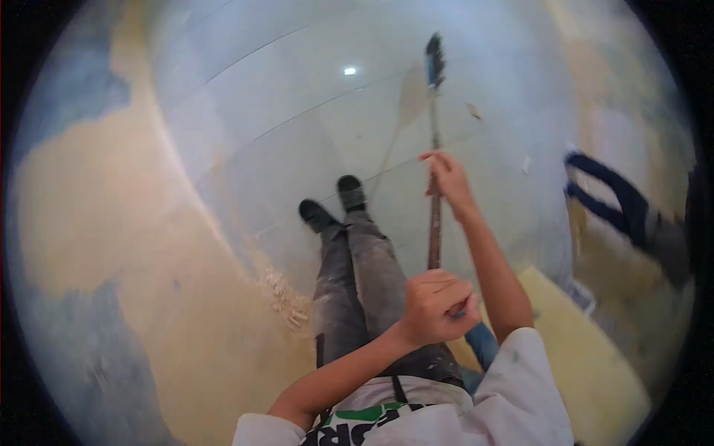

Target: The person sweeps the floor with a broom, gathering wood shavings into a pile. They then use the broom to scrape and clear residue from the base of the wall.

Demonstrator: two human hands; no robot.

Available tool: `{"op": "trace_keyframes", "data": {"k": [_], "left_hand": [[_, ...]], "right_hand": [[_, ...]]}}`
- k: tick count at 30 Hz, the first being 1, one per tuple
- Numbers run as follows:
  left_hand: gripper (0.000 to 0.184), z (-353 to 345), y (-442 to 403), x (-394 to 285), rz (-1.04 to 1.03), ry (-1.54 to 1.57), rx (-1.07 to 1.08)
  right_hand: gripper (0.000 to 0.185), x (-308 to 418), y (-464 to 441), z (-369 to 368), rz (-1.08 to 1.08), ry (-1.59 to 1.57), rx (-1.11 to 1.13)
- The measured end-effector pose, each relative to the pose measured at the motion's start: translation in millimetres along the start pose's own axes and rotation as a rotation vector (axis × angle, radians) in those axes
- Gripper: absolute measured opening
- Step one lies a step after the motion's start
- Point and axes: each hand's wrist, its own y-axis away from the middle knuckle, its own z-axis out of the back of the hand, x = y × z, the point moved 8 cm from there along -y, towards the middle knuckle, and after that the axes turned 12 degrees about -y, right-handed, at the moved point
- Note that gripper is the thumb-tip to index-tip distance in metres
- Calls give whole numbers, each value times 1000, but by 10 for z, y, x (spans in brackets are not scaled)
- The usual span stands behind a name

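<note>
A long-handled broom (435, 223) with a brown shaft stretches away from me over the pale tiled floor. Its dark, rough-edged head (434, 63) lies far out, upper right of centre; the bristles are blurred. My left hand (440, 308) is wrapped around the near end of the shaft, close to my waist. Further up, my right hand (448, 180) grips the same shaft, its fingers curled about it and the index finger partly stretched. Small scraps (474, 111) lie on the tiles to the right of the broom.
A heap of pale rubble (286, 297) lies left of my legs, by the patchy plastered wall (149, 245). At right are what look like another person's dark legs (621, 197). A yellowish board (587, 357) is at lower right. My shoes (349, 192) stand on the tiles.
</note>
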Motion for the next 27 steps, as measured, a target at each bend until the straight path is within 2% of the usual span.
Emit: {"op": "trace_keyframes", "data": {"k": [4, 6, 7, 8, 9, 10, 11, 12, 13, 14, 16, 17, 20, 22, 24, 26, 27], "left_hand": [[21, 615, 71, 190, 51, 23, -355], [21, 831, 251, 500, 341, 182, -442], [12, 775, 500, 801, 572, 412, -397], [12, 864, 657, 937, 577, 409, -434], [8, 996, 946, 1167, 738, 496, -647], [8, 1100, 1259, 1360, 893, 589, -861], [11, 1110, 1556, 1527, 996, 741, -947], [15, 1085, 1891, 1611, 1099, 900, -1025], [17, 1006, 2123, 1580, 1142, 1124, -1023], [19, 894, 2378, 1492, 1171, 1349, -1009], [21, 599, 3173, 1338, 1231, 1550, -930], [17, 528, 3502, 1219, 1238, 1601, -992], [8, 406, 4078, 762, 1333, 1739, -1162], [7, 298, 4390, 536, 1326, 1757, -1185], [7, 175, 4593, 256, 1323, 1787, -1216], [8, 11, 4819, -37, 1642, 1536, -1032], [9, -170, 4967, -106, 1637, 1450, -959]], "right_hand": [[29, 229, -597, -846, -27, 81, 194], [31, 12, -737, -1402, -78, 172, 266], [35, -144, -756, -1581, -111, 235, 246], [34, -392, -730, -1821, -168, 318, 265], [34, -732, -702, -2049, -217, 402, 279], [29, -1282, -819, -2237, -135, 522, 324], [23, -2118, -1020, -2392, 61, 665, 434], [20, -2588, -589, -2819, 482, 1252, 859], [16, -2526, -47, -2985, 394, 990, 580], [24, -2823, 319, -3061, -39, 836, 496], [55, -3315, 1281, -3123, -176, 1091, 726], [56, -3799, 1664, -3017, -533, 1072, 813], [65, -4401, 2775, -2812, -446, 1257, 1090], [69, -4434, 3310, -2594, -679, 1304, 1278], [74, -4613, 3602, -2269, -646, 1246, 1272], [78, -4532, 3684, -1996, -573, 1203, 1242], [81, -4370, 3678, -1876, -468, 1221, 1217]]}}
